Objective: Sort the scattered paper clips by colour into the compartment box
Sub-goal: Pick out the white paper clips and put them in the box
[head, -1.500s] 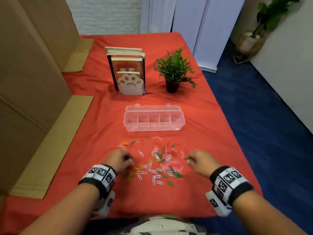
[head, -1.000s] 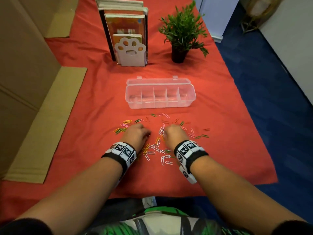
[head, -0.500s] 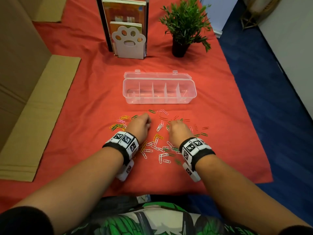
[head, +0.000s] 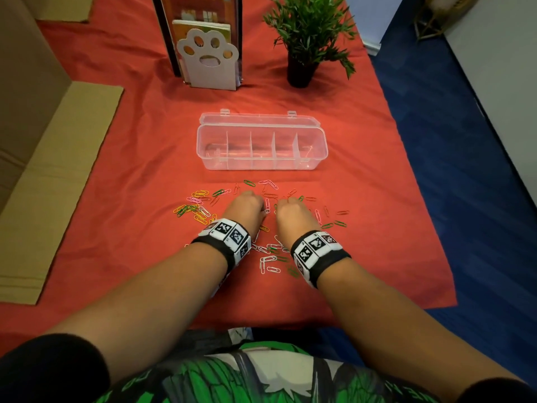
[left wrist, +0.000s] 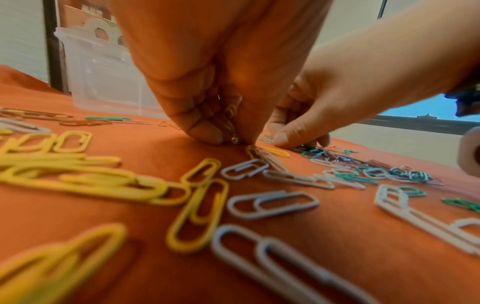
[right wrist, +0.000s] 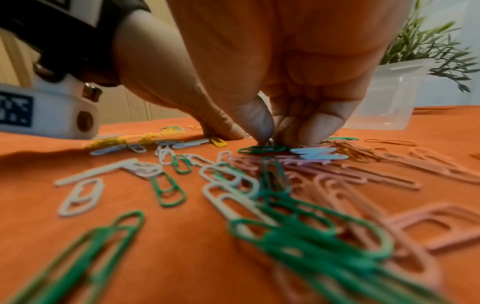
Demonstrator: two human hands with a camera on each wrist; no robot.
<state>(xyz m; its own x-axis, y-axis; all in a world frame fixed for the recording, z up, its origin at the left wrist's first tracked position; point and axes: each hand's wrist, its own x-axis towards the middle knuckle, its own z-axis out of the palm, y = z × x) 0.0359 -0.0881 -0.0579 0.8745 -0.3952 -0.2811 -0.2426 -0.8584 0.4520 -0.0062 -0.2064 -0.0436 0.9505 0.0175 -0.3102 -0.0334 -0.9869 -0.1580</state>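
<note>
Several paper clips [head: 270, 251] in yellow, green, white, pink and red lie scattered on the red cloth in front of the clear compartment box [head: 203, 146], which stands open with its lid back. Both hands sit side by side on the far part of the pile, fingers curled down. My left hand [head: 255, 200] pinches at the cloth with thumb and fingertips [left wrist: 207, 131]; a small shiny clip end shows between them, beside a yellow clip [left wrist: 259, 152]. My right hand [head: 286, 203] pinches a small clip between thumb and fingers [right wrist: 319, 125], just above a green clip [right wrist: 262, 149].
Behind the box stand books in a paw-print bookend [head: 207, 58] and a small potted plant [head: 308, 33]. Cardboard [head: 58, 170] lines the left side. The table's right edge drops to a blue floor [head: 465, 170].
The hands came in from the sides of the pile to its middle and slid toward the box. The head view has dropped closer to the table.
</note>
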